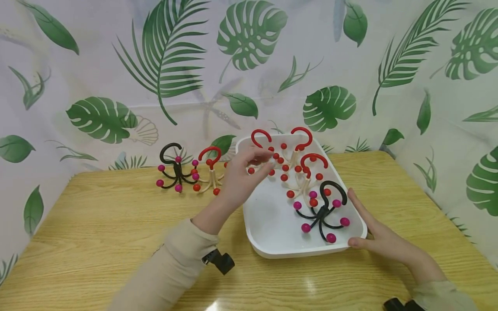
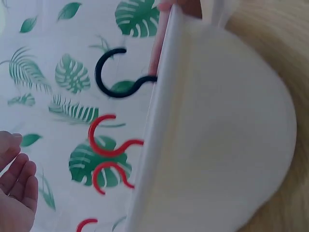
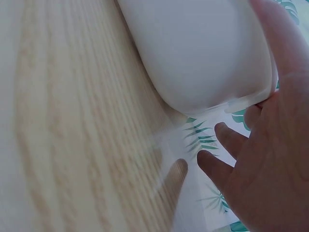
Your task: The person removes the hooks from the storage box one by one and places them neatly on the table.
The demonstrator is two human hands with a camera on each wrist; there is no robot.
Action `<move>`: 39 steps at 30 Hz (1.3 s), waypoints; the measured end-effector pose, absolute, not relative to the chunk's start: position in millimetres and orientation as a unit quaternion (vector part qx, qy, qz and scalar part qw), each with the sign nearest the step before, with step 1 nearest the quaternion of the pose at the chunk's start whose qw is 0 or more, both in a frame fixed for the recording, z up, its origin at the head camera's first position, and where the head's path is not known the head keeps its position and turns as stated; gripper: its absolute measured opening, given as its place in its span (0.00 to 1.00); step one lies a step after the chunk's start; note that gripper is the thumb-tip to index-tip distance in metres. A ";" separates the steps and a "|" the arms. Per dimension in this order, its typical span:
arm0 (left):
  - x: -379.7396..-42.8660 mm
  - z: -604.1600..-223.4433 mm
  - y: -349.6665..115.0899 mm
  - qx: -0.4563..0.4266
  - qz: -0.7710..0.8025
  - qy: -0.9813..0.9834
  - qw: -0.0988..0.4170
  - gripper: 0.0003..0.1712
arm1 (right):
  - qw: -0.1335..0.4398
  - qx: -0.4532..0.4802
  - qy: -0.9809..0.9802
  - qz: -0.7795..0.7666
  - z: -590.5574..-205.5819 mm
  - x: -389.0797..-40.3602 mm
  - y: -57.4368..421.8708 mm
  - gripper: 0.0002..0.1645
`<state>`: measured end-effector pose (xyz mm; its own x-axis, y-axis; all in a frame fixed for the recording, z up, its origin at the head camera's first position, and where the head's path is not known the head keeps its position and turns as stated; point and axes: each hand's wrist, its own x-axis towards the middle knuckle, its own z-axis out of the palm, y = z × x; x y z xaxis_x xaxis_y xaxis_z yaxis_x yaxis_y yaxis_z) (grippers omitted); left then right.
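Left hand (image 1: 242,178), fingers loosely bent, partly hides tray (image 1: 297,251); right hand (image 1: 383,237), fingers spread, touches it.

Tray (image 1: 268,220) has room near-left; 1 black hook (image 1: 322,212) blocks near-right.

In the head view, the left grip (image 1: 246,175) hides part of the white tray (image 1: 268,224), mid-frame; the black device (image 1: 394,305) at lower right is cut off. The left wrist view's bottom edge crops a red hook (image 2: 86,223).
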<state>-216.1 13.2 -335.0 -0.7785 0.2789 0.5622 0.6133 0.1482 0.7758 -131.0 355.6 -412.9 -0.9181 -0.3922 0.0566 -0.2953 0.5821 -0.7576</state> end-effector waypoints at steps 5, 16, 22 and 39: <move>-201.9 -332.8 36.8 -0.317 -0.569 -0.752 0.101 0.14 | 0.062 -0.189 0.888 -0.415 -412.3 -131.1 354.7 0.64; -189.7 -341.3 74.9 -0.343 -0.582 -0.737 0.024 0.19 | 0.065 -0.184 0.888 -0.417 -412.8 -131.8 354.0 0.64; -189.7 -353.1 86.8 -0.312 -0.615 -0.723 -0.046 0.23 | 0.064 -0.186 0.888 -0.416 -411.9 -131.8 353.5 0.64; -201.3 -364.6 97.9 -0.298 -0.602 -0.720 -0.176 0.33 | 0.063 -0.190 0.885 -0.420 -412.9 -132.4 355.1 0.63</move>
